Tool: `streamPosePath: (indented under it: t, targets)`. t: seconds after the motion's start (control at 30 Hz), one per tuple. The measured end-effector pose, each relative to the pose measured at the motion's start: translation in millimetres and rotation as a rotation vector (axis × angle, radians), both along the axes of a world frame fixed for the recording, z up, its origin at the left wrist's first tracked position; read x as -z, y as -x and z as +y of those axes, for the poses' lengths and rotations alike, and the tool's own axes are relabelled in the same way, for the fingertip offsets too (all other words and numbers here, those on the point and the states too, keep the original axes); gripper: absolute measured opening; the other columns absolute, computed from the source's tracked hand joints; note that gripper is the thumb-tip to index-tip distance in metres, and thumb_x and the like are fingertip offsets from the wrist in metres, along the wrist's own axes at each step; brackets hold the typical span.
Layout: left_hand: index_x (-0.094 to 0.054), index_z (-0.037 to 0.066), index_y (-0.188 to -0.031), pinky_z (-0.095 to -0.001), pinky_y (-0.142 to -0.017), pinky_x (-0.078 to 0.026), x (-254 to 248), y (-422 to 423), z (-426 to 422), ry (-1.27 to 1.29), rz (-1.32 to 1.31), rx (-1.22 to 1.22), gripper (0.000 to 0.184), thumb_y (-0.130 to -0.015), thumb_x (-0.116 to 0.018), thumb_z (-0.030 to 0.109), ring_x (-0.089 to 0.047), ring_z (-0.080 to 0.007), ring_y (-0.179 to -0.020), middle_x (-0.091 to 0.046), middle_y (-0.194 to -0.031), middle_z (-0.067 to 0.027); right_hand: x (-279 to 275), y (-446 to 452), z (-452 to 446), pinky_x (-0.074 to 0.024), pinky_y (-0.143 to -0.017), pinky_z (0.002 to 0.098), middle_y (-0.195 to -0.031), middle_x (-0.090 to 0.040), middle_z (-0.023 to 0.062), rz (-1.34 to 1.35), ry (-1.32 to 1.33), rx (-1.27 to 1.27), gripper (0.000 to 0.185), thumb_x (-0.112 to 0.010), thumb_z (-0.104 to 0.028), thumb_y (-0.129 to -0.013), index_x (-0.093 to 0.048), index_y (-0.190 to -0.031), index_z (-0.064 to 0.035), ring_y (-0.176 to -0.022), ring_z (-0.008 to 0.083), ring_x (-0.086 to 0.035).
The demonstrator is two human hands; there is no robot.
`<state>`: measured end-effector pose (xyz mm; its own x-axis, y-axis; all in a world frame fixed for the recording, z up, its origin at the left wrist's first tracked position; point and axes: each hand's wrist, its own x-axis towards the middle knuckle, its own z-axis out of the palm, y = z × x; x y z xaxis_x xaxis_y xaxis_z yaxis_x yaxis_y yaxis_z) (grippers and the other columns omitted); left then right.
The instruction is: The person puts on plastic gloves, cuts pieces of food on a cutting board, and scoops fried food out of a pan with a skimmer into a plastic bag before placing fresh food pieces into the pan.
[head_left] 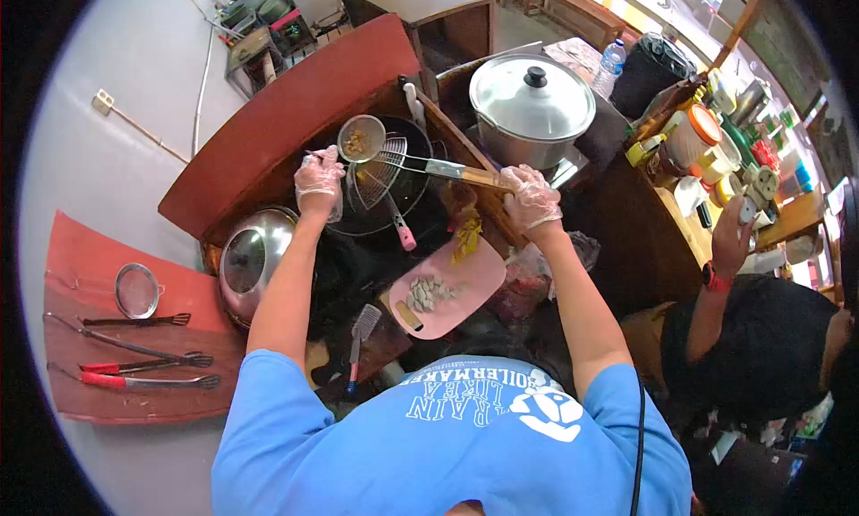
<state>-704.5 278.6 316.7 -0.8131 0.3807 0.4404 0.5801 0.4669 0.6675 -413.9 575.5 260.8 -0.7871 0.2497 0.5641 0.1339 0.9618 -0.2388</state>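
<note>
My right hand [530, 197], in a clear plastic glove, is closed round the wooden handle of a small mesh strainer [361, 139]. Brown bits [358, 142] lie in its bowl, which is above a dark wok [413, 190]. My left hand [319, 183], also gloved, is beside the strainer's rim with its fingers curled; whether they pinch anything is unclear. Resting in the wok is a wire skimmer [380, 176] with a pink-ended handle. Nearer my body, greyish sliced pieces [429, 294] lie on a pink cutting board [470, 292].
A large lidded pot [532, 105] stands beyond the wooden divider. At left are a metal pot [255, 261] and a red shelf [80, 274] bearing tongs [148, 381] and another strainer [137, 291]. Another person's hand [732, 239] is raised at right near a shelf of containers.
</note>
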Motion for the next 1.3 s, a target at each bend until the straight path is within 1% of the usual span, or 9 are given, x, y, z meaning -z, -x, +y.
streamPosePath:
  t: [0.17,0.53,0.67,0.8,0.87,0.97,1.07,1.17,1.3]
  targets:
    - [-0.066,0.001,-0.089,-0.0334,-0.062,-0.052,-2,-24,16,-0.046,-0.069,-0.058,0.039,-0.099,-0.057,0.038,-0.069,-0.0163,-0.065,-0.068,-0.070,-0.0086,13,-82,52,-0.0526,-0.088,0.0412,-0.097,-0.069,0.0114,0.372,0.072,0.180,0.024,-0.063,-0.001,-0.077,-0.069,-0.099,-0.0101,-0.096,0.0309,-0.065]
    - [-0.064,-0.002,-0.096,-0.0261,-0.055,-0.050,-8,-51,31,-0.115,-0.259,-0.151,0.034,-0.100,-0.059,0.032,-0.063,-0.0104,-0.060,-0.067,-0.074,-0.0076,243,-205,147,-0.0514,-0.090,0.0394,-0.120,-0.066,0.0238,-0.458,1.046,1.237,0.060,-0.081,-0.033,-0.065,-0.069,-0.109,0.0068,-0.111,0.0324,-0.066]
    - [-0.063,-0.004,-0.097,-0.0263,-0.055,-0.051,-21,-58,36,-0.084,-0.219,-0.198,0.037,-0.101,-0.056,0.032,-0.063,-0.0129,-0.060,-0.068,-0.075,-0.0112,303,-204,150,-0.0502,-0.087,0.0361,-0.116,-0.069,0.0180,-0.237,1.482,1.184,0.061,-0.086,-0.036,-0.067,-0.070,-0.108,0.0056,-0.105,0.0169,-0.064]
    - [-0.061,-0.008,-0.100,-0.0293,-0.063,-0.058,-23,-29,17,-0.193,-0.312,-0.205,0.047,-0.100,-0.056,0.039,-0.065,-0.0169,-0.062,-0.068,-0.076,-0.0151,371,-212,165,-0.0505,-0.090,0.0365,-0.107,-0.071,0.0192,-0.045,1.730,0.930,0.055,-0.086,-0.034,-0.066,-0.072,-0.103,0.0033,-0.101,0.0235,-0.068]
    - [-0.061,-0.008,-0.101,-0.0297,-0.064,-0.058,-25,-31,20,-0.159,-0.330,-0.209,0.048,-0.100,-0.056,0.040,-0.066,-0.0173,-0.063,-0.068,-0.077,-0.0151,314,-209,169,-0.0497,-0.090,0.0378,-0.112,-0.069,0.0160,-0.235,1.608,0.845,0.055,-0.081,-0.023,-0.071,-0.066,-0.116,0.0051,-0.101,0.0241,-0.065]
    - [-0.061,-0.008,-0.102,-0.0293,-0.063,-0.058,-25,-38,28,-0.116,-0.316,-0.307,0.048,-0.099,-0.057,0.040,-0.067,-0.0169,-0.065,-0.068,-0.078,-0.0146,414,-221,184,-0.0490,-0.092,0.0386,-0.121,-0.065,0.0189,-0.013,1.358,1.004,0.065,-0.075,-0.018,-0.072,-0.056,-0.130,0.0038,-0.108,0.0277,-0.062]
    - [-0.062,-0.007,-0.101,-0.0282,-0.061,-0.056,-17,-37,22,-0.019,-0.316,-0.257,0.046,-0.099,-0.058,0.038,-0.067,-0.0158,-0.063,-0.068,-0.078,-0.0144,399,-220,191,-0.0417,-0.105,0.0376,-0.148,-0.043,0.0201,-0.161,1.098,0.774,0.110,-0.075,-0.014,-0.064,-0.017,-0.157,-0.0144,-0.129,0.0345,-0.050]
    - [-0.062,-0.006,-0.099,-0.0275,-0.059,-0.054,-5,-41,29,-0.138,-0.255,-0.289,0.043,-0.100,-0.057,0.037,-0.067,-0.0162,-0.061,-0.068,-0.075,-0.0122,337,-211,188,-0.0447,-0.103,0.0396,-0.143,-0.052,0.0153,-0.502,0.708,0.589,0.090,-0.079,-0.020,-0.061,-0.046,-0.144,-0.0131,-0.128,0.0320,-0.053]
    - [-0.061,-0.007,-0.102,-0.0280,-0.059,-0.053,-4,-51,44,-0.079,-0.322,-0.229,0.042,-0.100,-0.058,0.034,-0.067,-0.0176,-0.063,-0.068,-0.076,-0.0136,302,-205,200,-0.0412,-0.109,0.0413,-0.140,-0.056,0.0129,-0.984,1.000,0.367,0.066,-0.076,-0.035,-0.067,-0.064,-0.127,-0.0096,-0.131,0.0325,-0.051]
